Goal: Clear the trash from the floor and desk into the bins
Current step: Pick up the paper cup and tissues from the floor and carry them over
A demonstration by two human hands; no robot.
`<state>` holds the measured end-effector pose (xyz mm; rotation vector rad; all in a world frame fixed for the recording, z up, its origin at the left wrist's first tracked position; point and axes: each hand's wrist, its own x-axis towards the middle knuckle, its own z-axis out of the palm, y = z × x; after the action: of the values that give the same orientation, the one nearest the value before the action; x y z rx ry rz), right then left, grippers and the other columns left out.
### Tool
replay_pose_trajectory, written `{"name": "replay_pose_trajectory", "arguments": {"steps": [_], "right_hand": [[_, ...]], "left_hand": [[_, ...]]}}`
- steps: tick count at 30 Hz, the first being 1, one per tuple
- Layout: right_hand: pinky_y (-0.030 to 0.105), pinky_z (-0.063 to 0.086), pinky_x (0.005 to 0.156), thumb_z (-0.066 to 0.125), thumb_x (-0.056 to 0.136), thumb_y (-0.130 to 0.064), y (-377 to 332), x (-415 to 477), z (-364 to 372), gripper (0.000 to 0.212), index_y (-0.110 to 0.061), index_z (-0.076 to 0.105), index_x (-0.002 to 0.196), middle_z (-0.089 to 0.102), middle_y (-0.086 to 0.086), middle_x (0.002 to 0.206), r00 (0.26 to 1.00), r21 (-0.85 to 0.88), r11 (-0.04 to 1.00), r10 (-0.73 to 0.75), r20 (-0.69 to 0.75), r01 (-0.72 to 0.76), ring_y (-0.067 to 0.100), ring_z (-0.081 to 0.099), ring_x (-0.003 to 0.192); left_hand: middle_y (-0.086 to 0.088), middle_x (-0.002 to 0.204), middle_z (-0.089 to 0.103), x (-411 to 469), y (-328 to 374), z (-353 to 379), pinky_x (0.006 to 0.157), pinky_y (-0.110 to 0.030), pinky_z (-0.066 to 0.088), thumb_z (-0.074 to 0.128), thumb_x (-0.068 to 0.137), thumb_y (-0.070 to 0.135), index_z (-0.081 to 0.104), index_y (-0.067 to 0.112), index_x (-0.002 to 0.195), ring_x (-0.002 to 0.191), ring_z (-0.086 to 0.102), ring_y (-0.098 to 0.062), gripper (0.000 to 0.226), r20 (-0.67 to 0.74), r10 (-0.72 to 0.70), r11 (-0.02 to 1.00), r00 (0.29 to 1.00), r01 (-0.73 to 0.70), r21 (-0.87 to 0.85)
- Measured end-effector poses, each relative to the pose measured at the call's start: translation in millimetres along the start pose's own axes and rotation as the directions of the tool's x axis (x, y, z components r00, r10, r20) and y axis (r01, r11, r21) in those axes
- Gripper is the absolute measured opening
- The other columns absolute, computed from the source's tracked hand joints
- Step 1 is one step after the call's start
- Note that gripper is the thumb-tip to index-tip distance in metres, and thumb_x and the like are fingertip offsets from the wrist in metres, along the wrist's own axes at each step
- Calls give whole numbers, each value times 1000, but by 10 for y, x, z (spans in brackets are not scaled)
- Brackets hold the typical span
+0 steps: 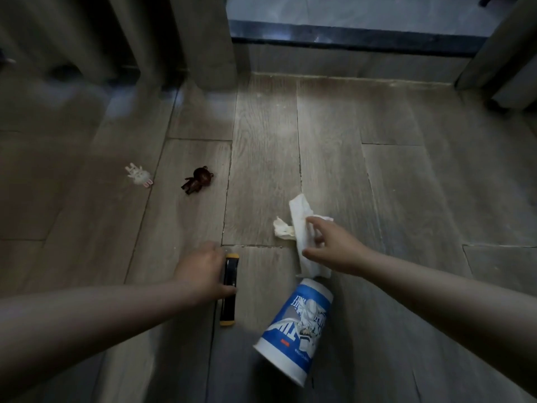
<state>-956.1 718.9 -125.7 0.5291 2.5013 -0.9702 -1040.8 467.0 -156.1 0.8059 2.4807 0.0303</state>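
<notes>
Both arms reach down to the wooden floor [406, 184], hands apart. The left hand [200, 269], at about seven o'clock from the middle of the scene, curls round a slim black bar with yellow ends [231, 303]. Its thumb lies across the bar's side and its fingers wrap near the far end. What the bar is, I cannot tell.

The right hand [334, 245], at about five o'clock, grips a long white tissue [300, 213] between thumb and fingers. A smaller crumpled tissue [283, 228] lies just beside it, at the hand's nine o'clock.

At the right hand's six o'clock a blue-and-white paper cup [296, 327] lies on its side, mouth toward the person.

Well apart at ten o'clock lie a brown bear figure [197, 180] and, further left, a white rabbit figure [139, 175]. Grey curtains [203, 39] hang at twelve o'clock.
</notes>
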Motion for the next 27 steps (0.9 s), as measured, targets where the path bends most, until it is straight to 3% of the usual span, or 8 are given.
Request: {"name": "replay_pose_trajectory", "arguments": {"steps": [4,9,15,18,20,22,24,27], "right_hand": [[39,47,100,66,87,-24,-143,68,86,76,-19,26,151,37,9,150,997,29,998,-56,44,55,23,44,131],[29,48,95,66,87,-24,-211,89,157,74,-25,28,150,44,4,145,982,67,990,-135,131,127,16,48,127],[31,52,88,65,88,-23,-97,30,-3,62,-25,38,144,48,4,139,997,108,991,-82,-13,83,17,50,122],[30,50,89,65,88,-23,10,-11,-70,60,-23,39,143,50,4,135,995,67,996,-53,-89,59,16,52,116],[32,50,92,65,89,-21,63,-32,-108,59,-21,40,143,51,5,134,994,67,997,-41,-99,47,16,53,115],[33,50,93,64,89,-20,99,-55,-136,59,-20,40,143,51,6,135,994,81,996,-32,-105,41,16,53,116],[32,49,94,64,90,-20,121,-78,-143,59,-20,39,143,50,6,136,993,91,995,-18,-119,29,16,52,117],[30,48,94,63,90,-21,134,-89,-121,60,-21,38,143,48,5,139,991,79,997,-10,-133,21,17,51,120]], "left_hand": [[-4,115,50,55,-69,-38,72,-28,44,72,77,41,48,17,104,93,54,-18,42,-9,-55,995,998,54,-80],[0,96,56,206,-259,-191,63,-25,37,69,82,26,50,23,91,82,52,-14,21,-74,-132,979,988,119,-164],[1,86,56,367,-84,-221,62,-29,38,61,89,21,54,20,90,81,55,-18,7,-174,-177,910,969,94,-403],[5,82,54,475,85,-376,59,-27,40,59,91,23,54,20,95,75,54,-13,7,-317,-166,860,934,-20,-511],[6,81,52,529,214,-471,60,-29,42,58,90,23,54,19,93,75,53,-14,7,-405,-73,869,911,-141,-474],[2,93,53,551,334,-485,68,-30,43,59,89,26,55,18,98,86,54,-19,13,-397,49,913,917,-202,-354],[-5,123,45,547,416,-398,88,-33,43,63,84,37,49,18,119,112,47,-25,42,-296,88,950,951,-170,-261],[-2,155,8,526,490,-277,112,-44,28,69,74,54,20,30,146,140,16,-31,91,-159,124,971,979,-153,-186]]}}
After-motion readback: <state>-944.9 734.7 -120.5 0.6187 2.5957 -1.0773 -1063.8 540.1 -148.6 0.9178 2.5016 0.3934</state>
